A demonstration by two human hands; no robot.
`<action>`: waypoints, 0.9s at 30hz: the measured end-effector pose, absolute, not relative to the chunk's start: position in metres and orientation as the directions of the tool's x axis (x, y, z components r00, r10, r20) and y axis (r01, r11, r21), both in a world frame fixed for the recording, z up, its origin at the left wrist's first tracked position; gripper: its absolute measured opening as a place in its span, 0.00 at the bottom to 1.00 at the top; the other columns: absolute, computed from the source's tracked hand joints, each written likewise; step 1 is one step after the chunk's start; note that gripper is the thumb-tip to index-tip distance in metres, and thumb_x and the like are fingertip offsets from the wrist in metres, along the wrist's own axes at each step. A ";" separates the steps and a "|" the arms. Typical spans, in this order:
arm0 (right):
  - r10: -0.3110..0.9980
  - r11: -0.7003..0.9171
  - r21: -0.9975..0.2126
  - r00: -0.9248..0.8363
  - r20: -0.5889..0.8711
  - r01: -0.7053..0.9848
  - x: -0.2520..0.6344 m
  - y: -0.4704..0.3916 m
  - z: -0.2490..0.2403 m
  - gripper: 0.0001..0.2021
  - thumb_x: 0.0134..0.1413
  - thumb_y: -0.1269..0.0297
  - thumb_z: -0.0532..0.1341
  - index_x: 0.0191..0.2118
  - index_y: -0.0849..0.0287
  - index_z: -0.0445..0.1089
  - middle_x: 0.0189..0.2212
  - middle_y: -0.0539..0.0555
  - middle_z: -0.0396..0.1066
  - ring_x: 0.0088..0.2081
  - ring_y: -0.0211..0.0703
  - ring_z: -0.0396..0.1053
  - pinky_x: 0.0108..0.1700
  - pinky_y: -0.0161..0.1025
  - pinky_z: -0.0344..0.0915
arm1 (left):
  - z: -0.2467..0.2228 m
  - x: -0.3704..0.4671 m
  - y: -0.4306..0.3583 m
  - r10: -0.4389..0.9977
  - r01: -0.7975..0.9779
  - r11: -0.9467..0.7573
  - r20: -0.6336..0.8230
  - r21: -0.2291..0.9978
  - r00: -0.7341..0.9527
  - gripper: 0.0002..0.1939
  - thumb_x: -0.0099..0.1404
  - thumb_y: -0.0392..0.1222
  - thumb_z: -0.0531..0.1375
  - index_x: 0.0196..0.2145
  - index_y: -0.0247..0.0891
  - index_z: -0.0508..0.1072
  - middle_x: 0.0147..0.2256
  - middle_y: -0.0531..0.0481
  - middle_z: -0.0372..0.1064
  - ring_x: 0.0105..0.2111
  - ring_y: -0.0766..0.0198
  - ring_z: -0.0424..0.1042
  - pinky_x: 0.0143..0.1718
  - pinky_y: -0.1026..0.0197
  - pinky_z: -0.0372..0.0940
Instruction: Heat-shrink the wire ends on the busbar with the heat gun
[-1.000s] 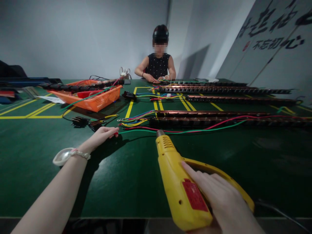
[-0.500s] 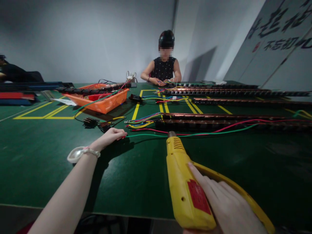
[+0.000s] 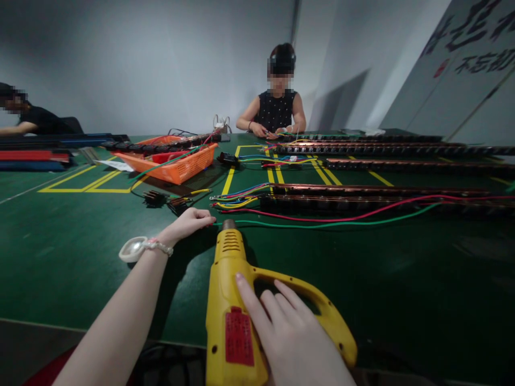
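Observation:
My left hand is closed in a pinch on the end of a green wire, just above the table. From there the wire runs right, beside a red wire. My right hand grips a yellow heat gun by its body, the fingers lying over its side. The gun's metal nozzle points away from me, close to the pinched wire end. Beyond my left hand lie black connectors with short wires. Whether the gun is running cannot be seen.
Long dark strips with copper-coloured edges stretch across the right of the green table. An orange basket stands at back left, a dark strip across it. A person sits opposite; another is at far left.
My right hand has brought the heat gun left, so its nozzle is now near my left hand. My left hand still pinches the green wire. The view has shifted slightly.

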State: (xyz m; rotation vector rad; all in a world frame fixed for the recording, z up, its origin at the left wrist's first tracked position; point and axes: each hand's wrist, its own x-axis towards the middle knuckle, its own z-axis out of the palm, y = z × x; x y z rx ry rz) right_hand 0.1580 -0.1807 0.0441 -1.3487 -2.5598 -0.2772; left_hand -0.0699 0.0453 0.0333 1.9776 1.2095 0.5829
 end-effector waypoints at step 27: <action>0.788 0.452 -0.292 -0.224 0.574 0.843 0.215 -0.178 0.037 0.24 0.39 0.47 0.68 0.41 0.58 0.72 0.32 0.50 0.75 0.33 0.42 0.72 0.36 0.37 0.67 | 0.029 -0.070 0.049 0.977 0.519 -0.169 0.075 0.838 0.198 0.27 0.53 0.63 0.58 0.15 0.34 0.66 0.17 0.53 0.61 0.20 0.70 0.56 0.23 0.65 0.48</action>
